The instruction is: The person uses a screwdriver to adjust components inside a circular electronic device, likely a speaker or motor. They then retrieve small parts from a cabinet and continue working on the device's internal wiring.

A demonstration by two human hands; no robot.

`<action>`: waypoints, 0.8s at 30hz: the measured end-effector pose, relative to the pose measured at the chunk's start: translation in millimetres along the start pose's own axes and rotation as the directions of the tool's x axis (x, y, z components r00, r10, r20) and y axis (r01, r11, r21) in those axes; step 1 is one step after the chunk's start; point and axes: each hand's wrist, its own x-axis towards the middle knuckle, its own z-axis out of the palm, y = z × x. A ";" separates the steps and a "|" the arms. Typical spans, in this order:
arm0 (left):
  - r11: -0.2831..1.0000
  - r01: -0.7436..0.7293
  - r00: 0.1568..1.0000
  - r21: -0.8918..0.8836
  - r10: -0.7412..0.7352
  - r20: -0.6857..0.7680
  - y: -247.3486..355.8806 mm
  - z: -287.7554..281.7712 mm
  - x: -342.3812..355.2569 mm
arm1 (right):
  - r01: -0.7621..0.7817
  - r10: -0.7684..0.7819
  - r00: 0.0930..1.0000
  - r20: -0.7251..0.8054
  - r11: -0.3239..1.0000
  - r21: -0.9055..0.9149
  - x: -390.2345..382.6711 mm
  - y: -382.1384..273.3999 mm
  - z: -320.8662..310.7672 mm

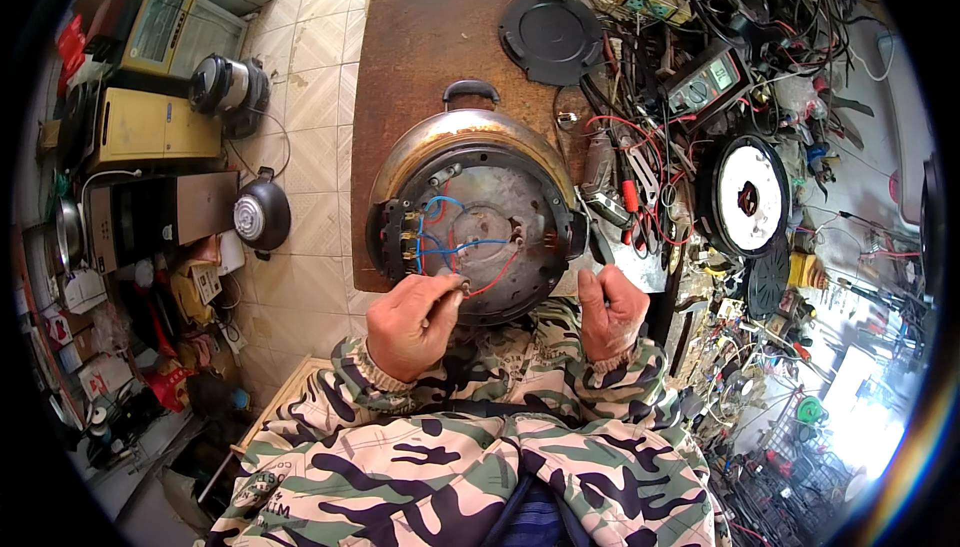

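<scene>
A round metal appliance [525,197] with side handles lies open, underside up, on the wooden board, showing red and blue wires [474,245] and a terminal row [409,232] at its left. My left hand [412,322] pinches a small part at the end of a red wire near the appliance's lower left rim. My right hand [610,312] is closed, thumb against fingers, just below the right side handle; what it holds, if anything, is too small to make out.
The brown board [410,47] bears a black round plate [550,35]. Right of it are tangled cables, tools, a multimeter [700,87] and a white-faced disc [747,195]. On the tiled floor at left stand cookers [225,87], a pan [262,209] and stacked appliances [150,127].
</scene>
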 end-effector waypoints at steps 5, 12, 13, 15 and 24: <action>0.995 0.093 0.995 0.034 -0.092 -0.023 -5.0 -5.7 6.4 | -0.093 0.092 0.992 0.091 0.996 0.002 -41.7 27.4 7.4; 0.993 0.110 0.991 -0.047 -0.113 -0.076 -16.2 -3.6 5.8 | -0.073 0.069 0.979 0.190 0.997 0.011 -45.5 27.1 13.5; 0.989 0.131 0.987 -0.074 -0.138 -0.087 -15.5 -4.2 5.0 | -0.069 0.067 0.981 0.180 0.998 0.008 -44.3 27.1 13.5; 0.980 0.167 0.981 -0.110 -0.177 -0.085 -12.0 -3.9 4.3 | -0.075 0.072 0.984 0.163 0.997 0.011 -44.5 26.8 13.3; 0.988 0.151 0.985 -0.043 -0.154 -0.082 -15.0 -0.4 3.7 | -0.044 0.044 0.986 0.162 0.999 0.001 -46.2 31.9 13.6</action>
